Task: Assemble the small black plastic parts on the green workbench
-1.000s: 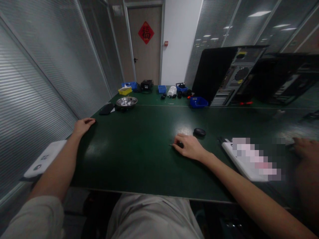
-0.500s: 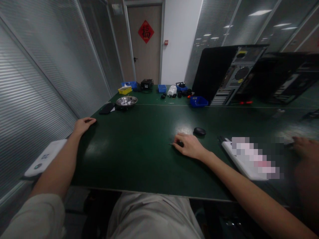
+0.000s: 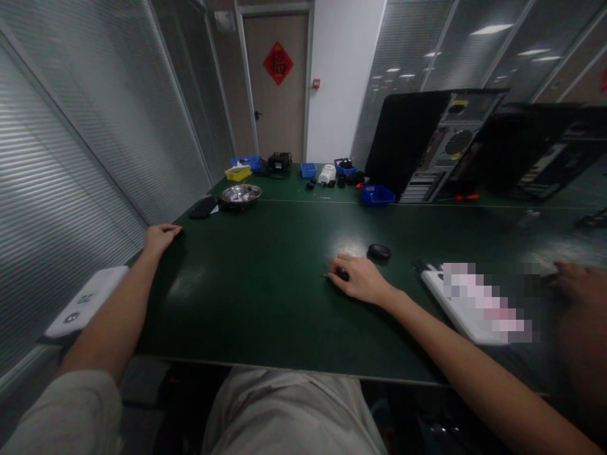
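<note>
My right hand (image 3: 358,277) rests on the green table (image 3: 256,284), its fingers curled round a thin tool with a dark handle (image 3: 343,275). A narrow tip sticks out to the left; the exact kind of tool is too small to make out. Just beyond this hand lies a black computer mouse (image 3: 379,251). At the table's left edge my left hand (image 3: 161,237) lies with its fingers loosely stretched to the right, and nothing shows in them. Nearest to it are a flat black object (image 3: 203,207) and a shiny metal bowl (image 3: 241,194) with small parts inside.
A white box-like object (image 3: 455,309), partly blurred out, lies right of my forearm. Another person's hand (image 3: 578,278) is at the far right. Blue bins (image 3: 378,194), a yellow tray (image 3: 238,172) and a black computer tower (image 3: 408,145) stand at the back. A white device (image 3: 88,300) sits beside my left forearm.
</note>
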A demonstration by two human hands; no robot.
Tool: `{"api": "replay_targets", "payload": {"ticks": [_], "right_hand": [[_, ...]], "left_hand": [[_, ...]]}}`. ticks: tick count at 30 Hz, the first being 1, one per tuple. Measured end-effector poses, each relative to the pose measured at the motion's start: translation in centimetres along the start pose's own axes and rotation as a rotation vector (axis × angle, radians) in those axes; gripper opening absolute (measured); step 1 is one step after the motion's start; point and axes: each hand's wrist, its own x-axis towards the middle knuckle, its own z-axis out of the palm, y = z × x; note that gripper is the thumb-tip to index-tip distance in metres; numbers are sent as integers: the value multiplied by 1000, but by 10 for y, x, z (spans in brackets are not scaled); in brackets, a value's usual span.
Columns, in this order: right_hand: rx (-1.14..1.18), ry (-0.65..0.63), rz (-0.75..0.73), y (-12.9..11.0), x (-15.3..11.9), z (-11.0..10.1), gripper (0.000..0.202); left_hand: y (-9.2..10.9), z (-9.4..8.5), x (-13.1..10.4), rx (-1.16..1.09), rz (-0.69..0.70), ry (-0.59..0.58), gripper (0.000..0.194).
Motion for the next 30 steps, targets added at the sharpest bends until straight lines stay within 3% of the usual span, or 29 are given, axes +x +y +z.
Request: {"api": "replay_targets", "payload": {"ticks": [12, 26, 30], "right_hand": [[19, 0, -8, 0, 0, -1, 17], [13, 12, -18, 4, 0, 3, 16], [15, 13, -16, 5, 0, 4, 16]], "left_hand": [[3, -4, 0, 177, 162, -26, 34], [23, -8, -21, 61, 46, -1, 25], [31, -10, -30, 9, 76, 6, 23]]}}
